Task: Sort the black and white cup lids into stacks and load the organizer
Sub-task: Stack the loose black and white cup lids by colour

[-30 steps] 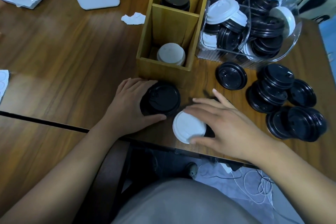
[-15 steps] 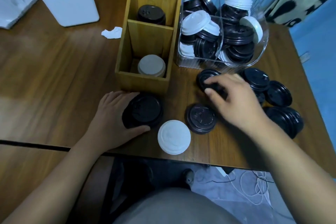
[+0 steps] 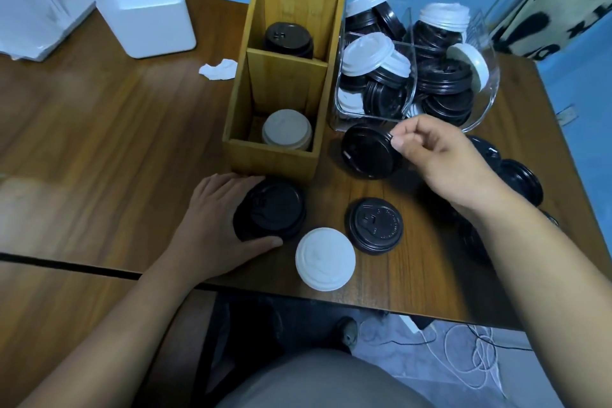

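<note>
My left hand (image 3: 212,228) wraps around a stack of black lids (image 3: 270,210) just in front of the wooden organizer (image 3: 275,156). My right hand (image 3: 440,156) pinches the rim of a single black lid (image 3: 367,152), tilted above the table beside the organizer. A white lid (image 3: 325,258) and another black lid (image 3: 376,225) lie flat near the table's front edge. The organizer's near compartment holds white lids (image 3: 287,129); the middle one holds black lids (image 3: 288,40).
A clear bin (image 3: 480,109) behind my right hand is full of mixed black and white lids. More black lids (image 3: 521,179) lie at the right, partly hidden by my forearm. A white foam box (image 3: 142,3) and a crumpled paper scrap (image 3: 218,69) sit at the back left.
My right hand left the white lid, reached back toward the clear bin and picked up a black lid by its rim. My left hand stayed on the black stack.
</note>
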